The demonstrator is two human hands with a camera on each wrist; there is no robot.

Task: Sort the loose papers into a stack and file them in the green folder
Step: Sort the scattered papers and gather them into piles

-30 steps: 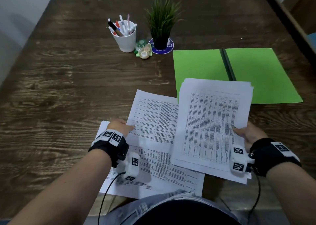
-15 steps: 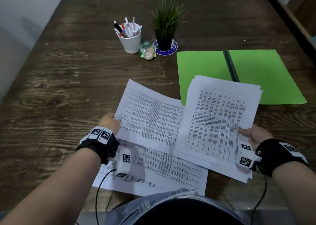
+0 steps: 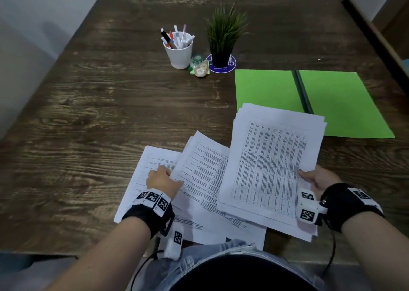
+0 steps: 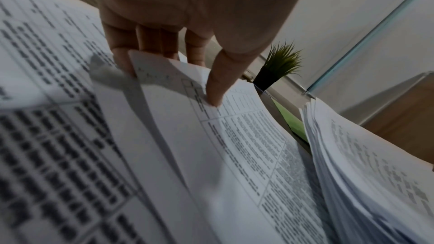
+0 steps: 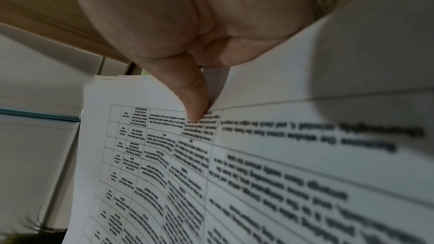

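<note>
The left hand (image 3: 162, 181) pinches the left edge of a loose sheet (image 3: 203, 171): in the left wrist view the thumb (image 4: 217, 84) presses on top of the printed face and the 4 fingers (image 4: 150, 42) curl beneath, so the sheet's edge lifts off the page under it. The right hand (image 3: 317, 180) grips the stack (image 3: 272, 164) at its right edge, thumb (image 5: 192, 96) on the top page's table of text, fingers hidden under the paper. The stack tilts up off the table (image 3: 88, 118), its far corner overlapping the near left part of the green folder (image 3: 345, 100). The pinched sheet lies just left of the stack, partly tucked under it. A 2nd sheet (image 3: 143, 173) lies flat under the left hand, and more paper (image 3: 243, 231) shows at the table's near edge. The folder lies open and flat, right of centre. Behind it stand a pen cup (image 3: 178, 51), a small jar (image 3: 200, 69) and a potted plant (image 3: 223, 36) on a blue coaster (image 3: 230, 66).
</note>
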